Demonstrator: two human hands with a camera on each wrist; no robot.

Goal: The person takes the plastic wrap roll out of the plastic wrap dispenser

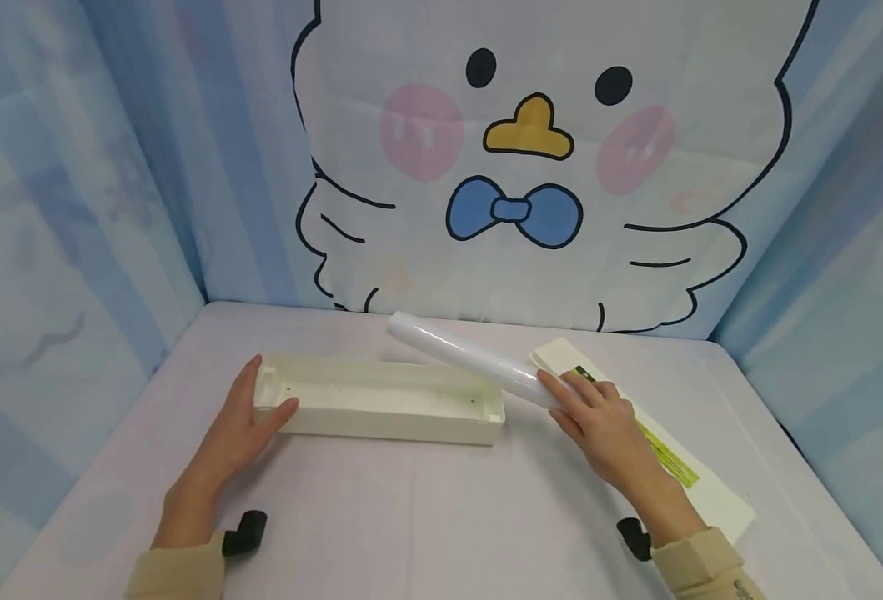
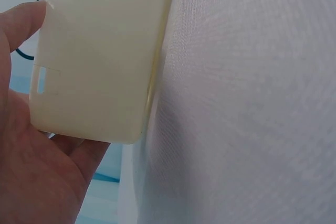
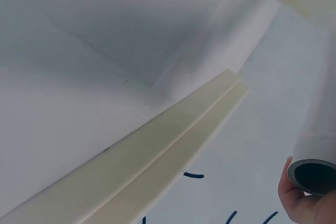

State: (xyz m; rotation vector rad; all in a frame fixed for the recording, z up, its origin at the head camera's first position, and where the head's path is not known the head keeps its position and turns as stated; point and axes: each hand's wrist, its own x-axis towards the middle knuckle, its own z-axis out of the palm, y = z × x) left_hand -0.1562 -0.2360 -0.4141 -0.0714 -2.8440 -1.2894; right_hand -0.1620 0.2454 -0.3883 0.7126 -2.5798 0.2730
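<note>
A long cream plastic box (image 1: 388,423) lies open-topped on the table. My left hand (image 1: 240,429) grips its left end, the thumb over the front rim and the fingers round the far side. In the left wrist view the end wall of the box (image 2: 94,72) shows a small slot near its edge. My right hand (image 1: 608,427) holds the near end of a white, shiny roll of plastic wrap (image 1: 464,354). The roll is tilted, its far end up and left above the back of the box. In the right wrist view the roll's hollow core (image 3: 316,177) shows beside the fingers.
A long cream lid (image 1: 719,504) with a green-yellow label (image 1: 669,458) lies slantwise at the right, partly under my right forearm. A white cloth covers the table (image 1: 411,525). Printed curtains (image 1: 246,167) stand at the back and both sides.
</note>
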